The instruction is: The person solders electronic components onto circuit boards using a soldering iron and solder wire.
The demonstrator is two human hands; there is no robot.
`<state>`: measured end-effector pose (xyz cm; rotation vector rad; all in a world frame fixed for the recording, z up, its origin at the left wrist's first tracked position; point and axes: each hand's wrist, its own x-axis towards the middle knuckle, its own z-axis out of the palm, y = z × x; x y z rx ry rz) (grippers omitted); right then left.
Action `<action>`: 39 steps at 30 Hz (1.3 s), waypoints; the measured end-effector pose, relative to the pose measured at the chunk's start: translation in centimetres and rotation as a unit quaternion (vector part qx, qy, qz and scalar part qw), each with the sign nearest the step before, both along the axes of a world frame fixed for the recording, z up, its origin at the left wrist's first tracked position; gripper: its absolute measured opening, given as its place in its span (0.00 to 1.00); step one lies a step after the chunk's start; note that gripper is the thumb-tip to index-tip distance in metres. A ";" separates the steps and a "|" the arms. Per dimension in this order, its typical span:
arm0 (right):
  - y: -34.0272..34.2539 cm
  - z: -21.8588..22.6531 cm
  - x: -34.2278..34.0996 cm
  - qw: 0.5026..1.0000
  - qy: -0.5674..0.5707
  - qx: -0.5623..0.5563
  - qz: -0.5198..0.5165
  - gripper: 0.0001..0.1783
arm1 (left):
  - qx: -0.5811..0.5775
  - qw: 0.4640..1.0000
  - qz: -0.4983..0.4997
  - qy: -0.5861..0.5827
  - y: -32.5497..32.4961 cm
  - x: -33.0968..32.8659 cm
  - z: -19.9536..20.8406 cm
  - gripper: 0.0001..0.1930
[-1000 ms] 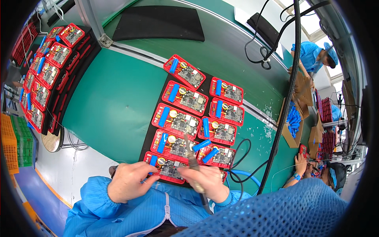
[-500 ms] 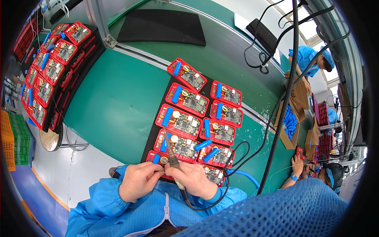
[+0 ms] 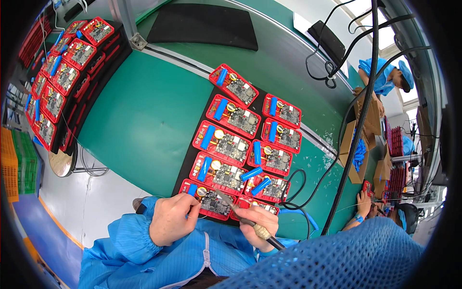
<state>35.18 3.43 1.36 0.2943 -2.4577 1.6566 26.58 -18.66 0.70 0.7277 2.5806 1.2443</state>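
In the head camera's view, a worker in a blue smock leans over a green bench, both bare hands at the near end of two columns of red cases, each fitted with a circuit board. The right hand is closed around the pale grip of a soldering iron, its tip angled up and to the left above the nearest case of the left column; whether metal meets board cannot be told. The left hand has thumb and forefinger pinched on a thin pale strand at that case's near-left edge, just beside a blue cell and a round coin cell. The cases sit close together on a black mat, the farthest one skewed at the head of its column. In the right column, two blue cells lie aslant at the second case from the near end. To the left rise stacked black trays of similar red cases, with green crates and orange crates below. At right, past a thick black cable, an open cardboard box holds more blue cells, and a co-worker's hand rests near another red case.
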 end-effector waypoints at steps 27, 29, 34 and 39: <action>-2.1 -2.3 0.9 0.997 -0.015 -0.038 -0.060 0.14 | -0.041 0.999 0.004 -0.029 0.3 0.0 0.4 0.05; -2.0 -2.5 0.8 0.998 0.029 -0.004 -0.061 0.14 | -0.042 0.999 -0.008 -0.027 0.3 -0.1 0.3 0.05; -2.1 -2.6 0.8 0.998 0.013 -0.031 -0.059 0.14 | -0.036 0.999 -0.004 -0.016 0.3 0.0 0.2 0.06; -2.0 -2.4 0.8 0.998 0.014 -0.022 -0.060 0.14 | -0.030 0.999 -0.001 -0.021 0.3 0.0 0.2 0.05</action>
